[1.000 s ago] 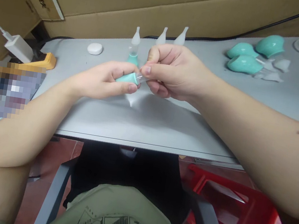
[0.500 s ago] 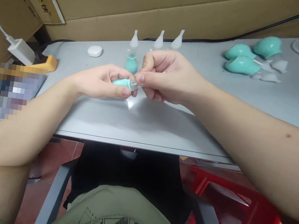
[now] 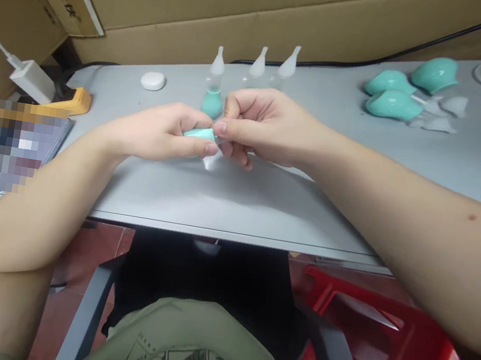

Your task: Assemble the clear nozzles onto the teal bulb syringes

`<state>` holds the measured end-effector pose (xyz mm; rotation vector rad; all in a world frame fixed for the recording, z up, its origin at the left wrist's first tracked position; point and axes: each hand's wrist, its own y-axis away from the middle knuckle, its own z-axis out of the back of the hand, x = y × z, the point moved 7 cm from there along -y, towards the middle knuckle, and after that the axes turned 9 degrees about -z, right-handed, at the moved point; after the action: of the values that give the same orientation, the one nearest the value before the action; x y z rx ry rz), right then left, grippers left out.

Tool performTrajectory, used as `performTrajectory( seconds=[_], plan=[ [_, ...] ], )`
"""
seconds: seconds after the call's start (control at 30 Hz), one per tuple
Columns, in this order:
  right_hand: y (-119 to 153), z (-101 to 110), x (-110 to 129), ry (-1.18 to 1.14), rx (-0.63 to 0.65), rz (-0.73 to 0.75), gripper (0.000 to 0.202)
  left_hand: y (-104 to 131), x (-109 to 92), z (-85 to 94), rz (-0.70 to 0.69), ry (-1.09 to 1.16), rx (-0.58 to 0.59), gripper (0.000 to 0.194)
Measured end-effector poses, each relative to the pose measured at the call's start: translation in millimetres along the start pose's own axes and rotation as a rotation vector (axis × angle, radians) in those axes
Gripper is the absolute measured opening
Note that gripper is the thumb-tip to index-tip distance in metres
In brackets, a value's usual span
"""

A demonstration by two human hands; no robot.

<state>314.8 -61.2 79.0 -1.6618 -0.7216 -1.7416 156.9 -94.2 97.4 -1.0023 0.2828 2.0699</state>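
Left hand gripped teal bulb at table centre; right hand pinched its clear tip, mostly hidden. Three assembled units stood beyond; three loose bulbs waited far right.

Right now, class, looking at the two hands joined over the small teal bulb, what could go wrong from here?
1. The left hand and right hand pinch the small teal rubber bulb at fingertip level; it might slip onto the grey table.
2. The right forearm lies near three upright clear-tipped pieces; a sweep could topple them.
3. Loose clear tips near the table's far right could scatter.
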Motion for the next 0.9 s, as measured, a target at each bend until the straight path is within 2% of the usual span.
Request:
performTrajectory(
  seconds=[0.1,0.23,0.37,0.47,0.57,0.73,0.9],
  plan=[
    [-1,-5,-1,-0.021,0.052,0.000,0.054,3,6,3.3,0.031,0.059,0.031,0.024],
    [-3,-7,-1,-0.036,0.086,0.014,0.058,3,11,5.6,0.053,0.092,0.052,0.032],
    [-4,-10,-3,-0.077,0.132,0.012,0.061,2,10,3.7,0.030,0.140,0.071,0.036],
    [-4,-6,-3,-0.150,0.118,0.011,0.064,3,6,1.5,0.004,0.214,0.067,0.043],
    [-4,3,0,-0.183,0.073,0.033,0.064,4,5,5.7,-0.035,0.210,-0.010,0.050],
    [-5,16,1,-0.098,0.020,0.071,0.058,3,13,18.2,-0.154,0.056,-0.144,0.034],
    [-3,28,0,0.025,-0.041,0.054,0.047,3,24,31.6,-0.127,-0.167,-0.244,0.031]
  ],
)
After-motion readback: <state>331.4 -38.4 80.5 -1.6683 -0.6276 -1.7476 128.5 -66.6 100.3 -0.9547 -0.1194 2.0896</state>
